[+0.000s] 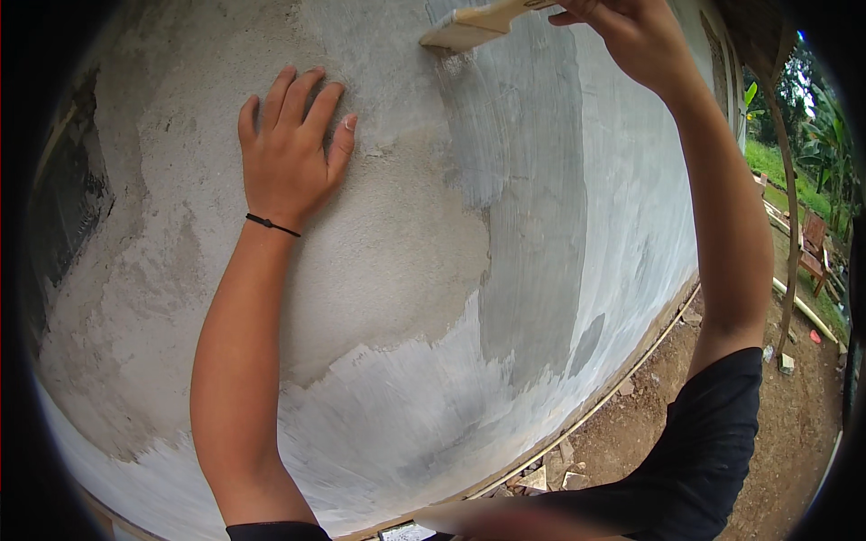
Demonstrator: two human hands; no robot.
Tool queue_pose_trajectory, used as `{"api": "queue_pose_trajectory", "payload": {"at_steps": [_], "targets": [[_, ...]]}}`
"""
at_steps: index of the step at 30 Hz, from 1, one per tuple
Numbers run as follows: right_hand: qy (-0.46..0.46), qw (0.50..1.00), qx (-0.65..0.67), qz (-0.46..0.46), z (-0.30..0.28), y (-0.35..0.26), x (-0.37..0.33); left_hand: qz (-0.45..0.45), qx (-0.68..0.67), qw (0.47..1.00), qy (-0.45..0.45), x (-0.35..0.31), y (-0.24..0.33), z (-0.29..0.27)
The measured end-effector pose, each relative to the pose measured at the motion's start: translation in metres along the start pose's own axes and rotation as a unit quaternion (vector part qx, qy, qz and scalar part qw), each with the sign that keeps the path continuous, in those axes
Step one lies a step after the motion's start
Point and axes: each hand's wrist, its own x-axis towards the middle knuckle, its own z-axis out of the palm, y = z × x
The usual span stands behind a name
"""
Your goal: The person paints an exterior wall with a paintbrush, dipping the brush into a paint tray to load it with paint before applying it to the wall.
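My right hand [636, 41] is raised at the top, its fingers closed round the handle of a wide paintbrush [478, 27]. The brush's bristle end rests against the grey wall [388, 243], at the upper edge of a darker, wet-looking streaked band [528, 225]. My left hand [293, 135] lies against bare, rough plaster to the left of the brush, fingers spread and holding nothing. A thin black bracelet [272, 224] circles my left wrist. Lower on the wall, a paler whitish coat [388, 415] meets the unpainted plaster along a ragged edge.
A dark opening [72, 189] breaks the wall at far left. Along the wall's foot lie broken stones [532, 478] on brown soil. To the right stand a wooden post [789, 207] and a wooden chair [815, 248], with a pale pole [806, 308] on the ground and greenery behind.
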Motion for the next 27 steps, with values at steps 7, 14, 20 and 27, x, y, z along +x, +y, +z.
{"api": "queue_pose_trajectory", "payload": {"at_steps": [7,14,20,27], "targets": [[0.029,0.929,-0.267,-0.254,0.035,0.031,-0.059,0.012,-0.005,0.999,0.034,0.002,-0.003,0.001],[-0.042,0.946,-0.202,-0.252,0.076,0.038,-0.21,0.011,-0.009,0.999,0.036,0.001,-0.003,0.002],[-0.118,0.95,-0.19,-0.22,0.077,0.024,-0.286,0.009,0.0,1.0,0.014,0.001,-0.003,0.0],[-0.168,0.984,-0.05,-0.028,0.063,0.013,-0.243,0.014,0.011,0.999,0.026,0.002,-0.002,0.004]]}}
